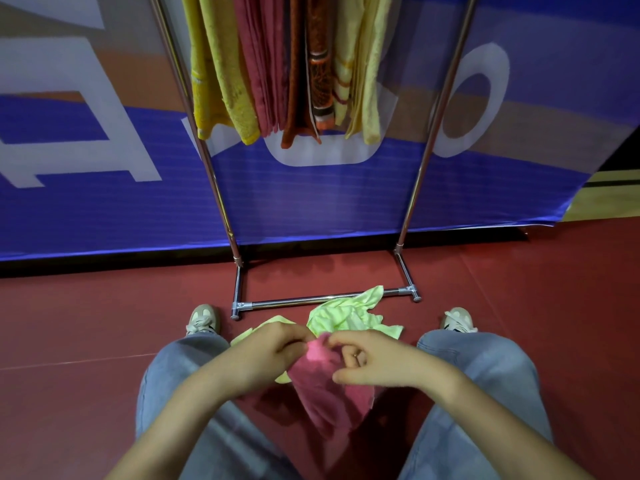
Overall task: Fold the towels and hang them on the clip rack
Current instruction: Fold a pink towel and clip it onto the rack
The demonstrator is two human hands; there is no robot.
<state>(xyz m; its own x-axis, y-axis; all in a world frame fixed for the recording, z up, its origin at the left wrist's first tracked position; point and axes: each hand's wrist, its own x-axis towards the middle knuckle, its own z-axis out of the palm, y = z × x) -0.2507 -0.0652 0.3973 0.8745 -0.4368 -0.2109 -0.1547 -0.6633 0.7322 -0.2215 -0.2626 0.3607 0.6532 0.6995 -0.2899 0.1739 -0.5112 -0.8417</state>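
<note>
I face the clip rack [322, 300] and look down. My left hand [277, 346] and right hand [375, 363] each pinch the top edge of one pink towel [332, 396]. It hangs near me, between my legs, bunched and not yet folded. I judge the job well along. About seven folded towels [259, 64] in yellow, pink and orange hang far up on the rack, though overlapping folds blur the exact count. Left to do are this pink one and the light green towels [349, 317] crumpled on the red floor [104, 323] by the rack's near base bar: one clearly, perhaps two. The clips are out of view.
</note>
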